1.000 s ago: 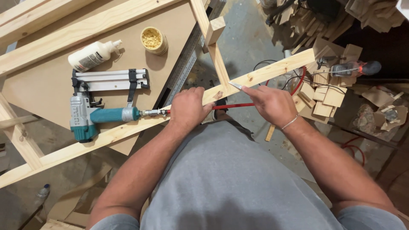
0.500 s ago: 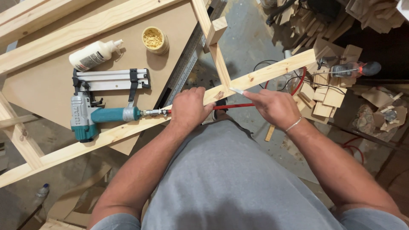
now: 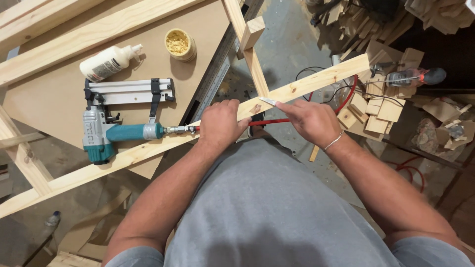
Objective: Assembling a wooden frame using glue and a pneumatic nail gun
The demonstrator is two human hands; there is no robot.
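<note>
A white glue bottle with a grey printed label is laid on its side on the brown worktop. Just beside it, a small round yellow container is placed upright, open, with pale pieces inside.

A long, pale wooden batten is lying on a slant across the view, running from low on the left up to its cut end at the upper right, with its middle stretch passing over the edge of the brown bench. A shorter batten is crossing it near the middle. A small, pale, pointed blade, possibly a chisel or knife tip, is resting flat against the long batten's top face just right of that crossing.
</note>
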